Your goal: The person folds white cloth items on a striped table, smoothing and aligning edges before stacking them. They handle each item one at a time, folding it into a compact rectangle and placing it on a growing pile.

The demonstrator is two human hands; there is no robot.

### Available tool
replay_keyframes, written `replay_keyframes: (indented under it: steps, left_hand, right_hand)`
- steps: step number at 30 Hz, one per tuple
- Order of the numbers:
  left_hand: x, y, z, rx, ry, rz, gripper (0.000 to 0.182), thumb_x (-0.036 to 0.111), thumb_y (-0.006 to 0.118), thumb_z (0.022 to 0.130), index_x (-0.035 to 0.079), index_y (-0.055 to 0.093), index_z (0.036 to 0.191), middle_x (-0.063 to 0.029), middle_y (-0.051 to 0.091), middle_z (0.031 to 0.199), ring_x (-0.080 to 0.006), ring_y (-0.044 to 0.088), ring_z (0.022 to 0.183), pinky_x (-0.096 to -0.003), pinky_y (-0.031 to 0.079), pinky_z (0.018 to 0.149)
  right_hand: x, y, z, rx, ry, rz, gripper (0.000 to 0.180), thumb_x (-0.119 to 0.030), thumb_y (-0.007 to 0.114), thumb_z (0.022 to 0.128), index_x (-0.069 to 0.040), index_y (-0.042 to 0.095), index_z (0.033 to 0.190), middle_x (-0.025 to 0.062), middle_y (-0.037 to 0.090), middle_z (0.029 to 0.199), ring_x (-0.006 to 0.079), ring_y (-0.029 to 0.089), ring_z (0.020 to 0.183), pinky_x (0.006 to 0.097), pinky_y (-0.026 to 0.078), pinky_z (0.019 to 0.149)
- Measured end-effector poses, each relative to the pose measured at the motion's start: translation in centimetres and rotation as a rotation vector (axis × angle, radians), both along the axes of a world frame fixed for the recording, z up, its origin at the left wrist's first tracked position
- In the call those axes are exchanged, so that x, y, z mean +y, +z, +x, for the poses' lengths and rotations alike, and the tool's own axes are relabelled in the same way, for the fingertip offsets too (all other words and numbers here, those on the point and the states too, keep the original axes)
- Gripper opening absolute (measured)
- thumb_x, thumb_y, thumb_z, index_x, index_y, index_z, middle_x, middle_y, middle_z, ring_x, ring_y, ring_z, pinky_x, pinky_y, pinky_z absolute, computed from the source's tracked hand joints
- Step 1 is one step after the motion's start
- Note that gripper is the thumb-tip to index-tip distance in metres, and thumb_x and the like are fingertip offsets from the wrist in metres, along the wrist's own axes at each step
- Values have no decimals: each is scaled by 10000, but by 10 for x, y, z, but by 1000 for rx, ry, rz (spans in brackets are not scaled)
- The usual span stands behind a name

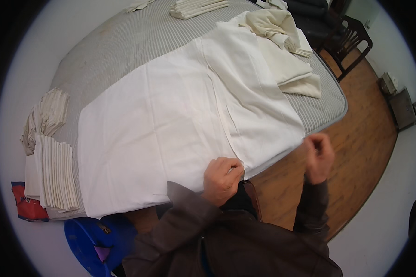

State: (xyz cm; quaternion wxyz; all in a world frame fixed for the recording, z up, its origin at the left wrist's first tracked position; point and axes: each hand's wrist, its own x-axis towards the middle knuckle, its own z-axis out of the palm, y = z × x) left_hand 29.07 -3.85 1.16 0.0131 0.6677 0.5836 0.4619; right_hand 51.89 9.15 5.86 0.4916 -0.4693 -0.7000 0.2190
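Note:
A large white cloth (152, 131) lies spread over the near part of a striped mattress (100, 65), its right part folded over with loose creases. At the near edge of the cloth, my left hand (223, 178) pinches the fabric beside the fold. My right hand (319, 157) is raised off the mattress edge near the cloth's right corner, fingers curled and slightly blurred; whether it grips a thread or the corner cannot be told. Cream cloths (284, 65) lie partly under the white cloth's far right side, with a crumpled one (274, 26) on top.
Folded cloth stacks stand at the mattress's left (57, 173) and far side (197, 7). A red bag (29, 206) sits at the near left corner, and a blue plastic tub (86, 242) below. A dark wooden chair (357, 38) stands on the wooden floor (364, 138) at right.

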Motion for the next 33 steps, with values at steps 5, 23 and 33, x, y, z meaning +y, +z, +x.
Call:
replay_keyframes:
  steps: [5,23,33]
  left_hand:
    - [2,0,0,0,-39,12,211,-34,707,693,79,686,869,-4,654,924,-218,612,827,-358,436,680]
    - [-2,4,2,162,18,-116,336,72,748,774,21,691,1101,-174,605,1318,-333,555,1264,-460,434,983]
    - [-2,-8,-2,344,-54,-161,327,79,599,858,-6,637,1171,-215,552,1385,-338,461,1377,-513,348,1136]
  right_hand:
    - [-56,-13,-48,-223,543,-292,99,-63,744,828,-24,666,875,116,651,739,230,637,614,322,499,585]
    - [-74,-61,-63,-55,392,-526,89,-73,702,857,7,677,827,92,636,635,120,581,544,284,464,534]
    - [-56,6,-68,-126,586,-362,99,-48,685,888,12,678,966,104,689,813,170,656,702,300,525,654]
